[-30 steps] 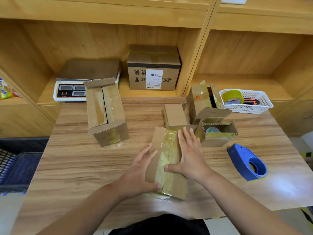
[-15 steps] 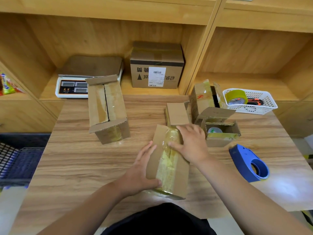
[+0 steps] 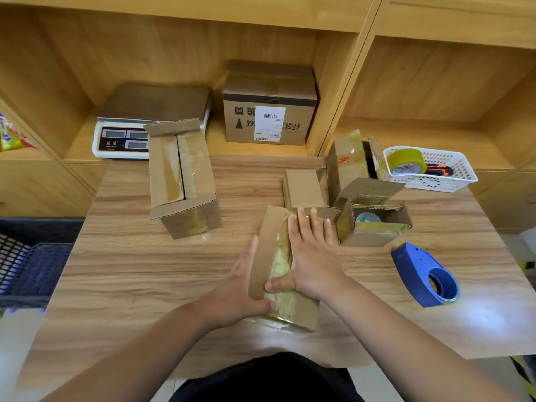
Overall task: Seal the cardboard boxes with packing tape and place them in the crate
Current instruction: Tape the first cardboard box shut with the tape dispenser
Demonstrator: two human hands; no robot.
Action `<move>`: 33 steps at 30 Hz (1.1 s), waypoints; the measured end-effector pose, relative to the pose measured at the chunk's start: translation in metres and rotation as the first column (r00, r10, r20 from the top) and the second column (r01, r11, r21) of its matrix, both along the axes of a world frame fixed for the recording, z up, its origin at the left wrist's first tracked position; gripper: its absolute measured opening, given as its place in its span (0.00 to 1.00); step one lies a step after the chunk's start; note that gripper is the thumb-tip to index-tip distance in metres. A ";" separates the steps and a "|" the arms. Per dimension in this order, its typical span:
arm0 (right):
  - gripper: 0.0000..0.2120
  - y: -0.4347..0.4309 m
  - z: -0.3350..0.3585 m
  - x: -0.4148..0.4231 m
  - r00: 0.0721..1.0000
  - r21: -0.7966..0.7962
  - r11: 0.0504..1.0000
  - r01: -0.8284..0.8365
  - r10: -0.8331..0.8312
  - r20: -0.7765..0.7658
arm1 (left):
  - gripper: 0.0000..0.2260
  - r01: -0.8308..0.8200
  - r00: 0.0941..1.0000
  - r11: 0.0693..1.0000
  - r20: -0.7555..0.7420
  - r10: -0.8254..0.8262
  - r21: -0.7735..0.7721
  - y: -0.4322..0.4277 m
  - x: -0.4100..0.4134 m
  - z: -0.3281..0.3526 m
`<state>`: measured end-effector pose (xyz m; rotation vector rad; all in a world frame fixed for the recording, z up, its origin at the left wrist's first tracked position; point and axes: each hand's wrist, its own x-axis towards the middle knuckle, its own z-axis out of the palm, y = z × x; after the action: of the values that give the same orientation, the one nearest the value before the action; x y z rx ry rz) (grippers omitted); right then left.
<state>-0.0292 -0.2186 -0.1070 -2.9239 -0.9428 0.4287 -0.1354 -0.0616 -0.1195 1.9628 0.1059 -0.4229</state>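
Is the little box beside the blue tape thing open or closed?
Open. The little box has its top flaps spread apart, and a roll shows inside it.

Blue tape dispenser (image 3: 425,274), brown boxes (image 3: 182,181)

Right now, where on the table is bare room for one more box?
Widest: front left of the wooden table, between the long open cardboard box and the left hand. Smaller: front right, nearer than the blue tape dispenser. Crowded: back right, small open cardboard boxes beside the white plastic basket.
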 end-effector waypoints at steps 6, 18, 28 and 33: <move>0.72 0.003 -0.002 0.008 1.000 -0.020 1.000 0.013 -0.013 -0.009 | 0.54 -0.025 1.000 1.000 0.005 0.025 0.017 -0.001 0.003 -0.003; 0.53 0.013 0.007 0.034 0.973 0.069 0.987 0.148 -0.158 0.169 | 0.53 -0.048 0.999 0.999 -0.019 0.048 0.023 -0.004 0.002 0.003; 0.19 0.010 -0.002 0.043 0.914 0.329 0.899 0.290 -0.362 0.183 | 0.47 -0.083 0.997 0.996 0.001 0.083 -0.031 0.008 -0.003 0.008; 0.26 -0.007 -0.002 0.012 0.890 0.366 0.856 0.365 -0.437 0.133 | 0.38 -0.321 0.942 0.934 0.151 0.299 0.159 0.041 -0.001 0.014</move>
<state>-0.0176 -0.2258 -0.1091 -2.7711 -0.3371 -0.0653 -0.1360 -0.0211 -0.1053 2.1002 0.3816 -0.0836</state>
